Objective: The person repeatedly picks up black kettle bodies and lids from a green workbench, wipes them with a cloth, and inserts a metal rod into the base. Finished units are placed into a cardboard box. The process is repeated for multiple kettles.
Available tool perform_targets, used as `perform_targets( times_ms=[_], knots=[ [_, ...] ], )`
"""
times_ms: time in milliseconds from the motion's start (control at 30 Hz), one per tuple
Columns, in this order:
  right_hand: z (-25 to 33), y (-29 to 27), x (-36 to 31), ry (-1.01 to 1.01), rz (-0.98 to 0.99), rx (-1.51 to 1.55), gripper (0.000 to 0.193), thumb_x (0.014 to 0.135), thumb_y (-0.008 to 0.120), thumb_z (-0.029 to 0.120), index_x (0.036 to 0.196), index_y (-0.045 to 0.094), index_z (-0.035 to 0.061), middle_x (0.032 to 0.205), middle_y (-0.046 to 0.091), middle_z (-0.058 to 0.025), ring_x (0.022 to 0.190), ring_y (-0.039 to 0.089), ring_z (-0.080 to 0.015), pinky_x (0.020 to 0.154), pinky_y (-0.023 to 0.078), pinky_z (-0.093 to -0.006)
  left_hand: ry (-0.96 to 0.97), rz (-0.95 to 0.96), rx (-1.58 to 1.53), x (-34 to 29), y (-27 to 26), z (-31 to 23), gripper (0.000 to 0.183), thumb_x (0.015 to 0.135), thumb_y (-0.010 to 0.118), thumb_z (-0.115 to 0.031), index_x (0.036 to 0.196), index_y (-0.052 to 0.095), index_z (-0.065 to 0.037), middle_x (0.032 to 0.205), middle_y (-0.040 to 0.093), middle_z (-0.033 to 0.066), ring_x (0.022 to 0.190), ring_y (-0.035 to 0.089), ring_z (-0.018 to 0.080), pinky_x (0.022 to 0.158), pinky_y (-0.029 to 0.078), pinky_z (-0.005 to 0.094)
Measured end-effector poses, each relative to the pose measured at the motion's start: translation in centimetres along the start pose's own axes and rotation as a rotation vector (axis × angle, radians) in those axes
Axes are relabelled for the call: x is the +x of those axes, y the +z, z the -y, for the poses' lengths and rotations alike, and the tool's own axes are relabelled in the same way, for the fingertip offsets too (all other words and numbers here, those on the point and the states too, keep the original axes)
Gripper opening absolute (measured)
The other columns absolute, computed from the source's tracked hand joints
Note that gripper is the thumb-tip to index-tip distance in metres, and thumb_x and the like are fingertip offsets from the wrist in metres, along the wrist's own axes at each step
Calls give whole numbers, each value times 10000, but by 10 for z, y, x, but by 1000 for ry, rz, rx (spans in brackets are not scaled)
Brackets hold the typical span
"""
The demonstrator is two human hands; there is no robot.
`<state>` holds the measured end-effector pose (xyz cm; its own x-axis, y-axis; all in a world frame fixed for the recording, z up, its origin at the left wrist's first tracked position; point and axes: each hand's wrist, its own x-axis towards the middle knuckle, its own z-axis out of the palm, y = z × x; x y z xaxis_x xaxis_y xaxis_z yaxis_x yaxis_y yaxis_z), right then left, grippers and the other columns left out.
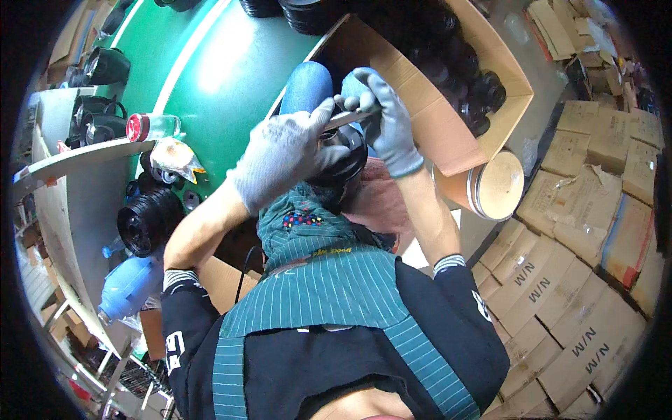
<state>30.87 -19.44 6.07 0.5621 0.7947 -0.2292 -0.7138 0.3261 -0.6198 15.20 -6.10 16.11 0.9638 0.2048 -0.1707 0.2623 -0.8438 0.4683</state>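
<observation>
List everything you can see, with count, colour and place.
Black part: one, black, centre
Strip: one, greyish, above black part
Cloth: one, pink, centre right
Open carton: one, brown, upper right
Loose parts: many, black, in open carton
Drum: one, brown, below open carton
Stacked cartons: many, brown, far right
Jar: one, clear, red-lidded, left
Packet: one, whitish, beside jar
Stacked parts: several, black, below packet
Tubs: several, black, upper left
Bottle: one, blue, lower left
Surface: one, green, upper left
Apron: one, teal, lower middle
Knees: two, blue, above centre
Left hand: one, grey-gloved, centre
Right hand: one, grey-gloved, at strip
</observation>
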Motion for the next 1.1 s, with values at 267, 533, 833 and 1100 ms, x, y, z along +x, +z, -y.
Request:
perform_targets(
  times_ms=[267, 533, 833, 1100],
  knots=[
    [-22, -48, 23, 60, 305, -14, 393, 1161, 498, 326, 1309, 601, -24, 858, 668, -37, 887, 691, -183, 1137, 511, -481, -24, -290, -74, -4, 26, -23, 861, 1037, 646, -516, 1577, 392, 105, 1549, 488, 362, 1480, 446, 525, 1252, 321, 597],
    [10, -5, -58, -178, 606, -347, 451, 1063, 492, 311, 730, 687, 77, 735, 527, -38, 948, 612, -258, 1291, 292, -619, 175, -353, -683, 27, 29, 55, 498, 1118, 477, -228, 1578, 485, -35, 1496, 615, 221, 1309, 655, 382, 1112, 514, 447],
    [-10, 115, -76, -183, 1230, -1616, 464, 984, 636, 447, 647, 685, 132, 568, 616, -58, 567, 650, -257, 814, 577, -475, 630, -51, -1204, 139, 85, 3, 523, 1159, 435, -370, 1497, 606, -10, 1381, 701, 162, 1332, 637, 260, 1202, 441, 394],
    [14, 105, -38, 42, 915, -914, 843, 1026, 366, 788, 1148, 782, 65, 829, 741, -148, 807, 742, -269, 770, 588, -398, 485, -260, -868, 140, 75, 26, 419, 1140, 529, -326, 1440, 671, -69, 1362, 729, 144, 1293, 674, 254, 1158, 494, 411]
  ],
)
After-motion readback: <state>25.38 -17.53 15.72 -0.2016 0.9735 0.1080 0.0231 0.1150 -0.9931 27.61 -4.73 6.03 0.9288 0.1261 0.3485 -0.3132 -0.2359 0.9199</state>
